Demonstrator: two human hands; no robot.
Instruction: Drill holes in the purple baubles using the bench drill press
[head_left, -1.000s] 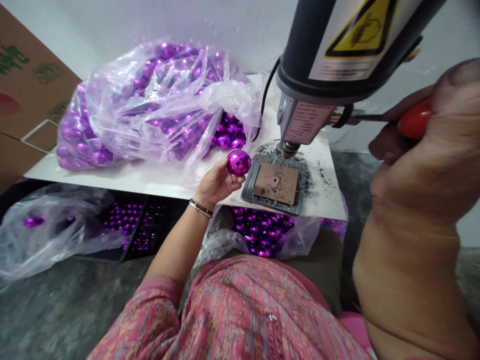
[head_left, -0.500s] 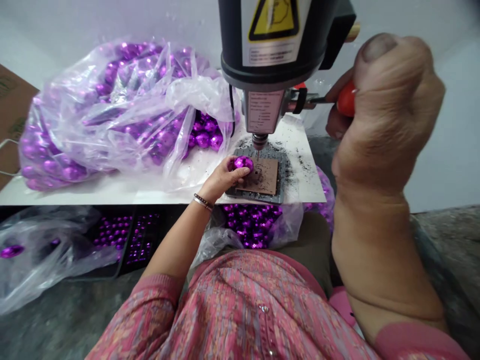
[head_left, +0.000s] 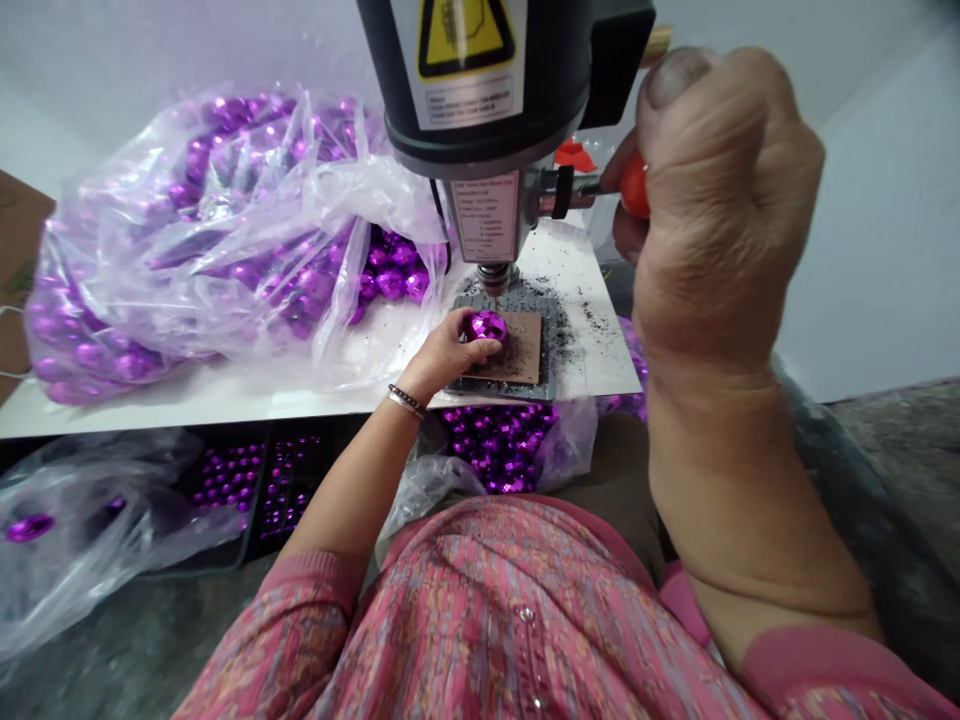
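Note:
A shiny purple faceted ball point(head_left: 487, 327) is gripped by my left hand point(head_left: 448, 350), thumb in front and fingers behind. It sits over the brown board point(head_left: 525, 355) on the drill press base point(head_left: 550, 370). The thin drill bit and its chuck point(head_left: 495, 278) are right above the ball; whether the tip touches it I cannot tell. My right hand point(head_left: 724, 190) is closed around the red knob point(head_left: 634, 186) of the feed lever, beside the black drill press head point(head_left: 480, 90).
A large clear plastic bag point(head_left: 225, 240) of purple balls lies on the white table point(head_left: 225, 405). Dark shavings point(head_left: 581, 310) are scattered around the base. More purple balls point(head_left: 502, 445) sit below the table edge, and black trays point(head_left: 259, 480) hold others at the left.
The purple ball has moved from the board's left side to beneath the drill bit. My right hand stays on the lever knob. The whole view has shifted slightly.

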